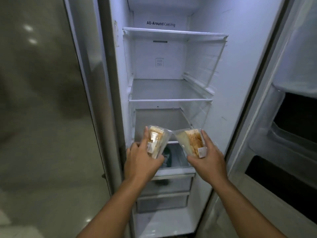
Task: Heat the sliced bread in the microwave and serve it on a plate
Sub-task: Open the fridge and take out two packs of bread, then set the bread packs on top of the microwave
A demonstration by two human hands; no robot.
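In front of the open fridge [171, 69], the left hand [140, 160] and right hand [208, 158] each clamp fingers around a light, soft, slippery-wrapped bread pack [157, 141], [192, 143], best held gently by the edges.

This is a home kitchen, seen from in front of a side-by-side fridge [164, 103] of the household kind. Its right-hand door [281, 127] stands open with moulded bins, while the brushed steel door [44, 100] on the left is closed. Inside are white-edged glass shelves [171, 100], clear drawers [163, 201] low down, and the words "All-Around Cooling" [160, 24] printed on the far wall.
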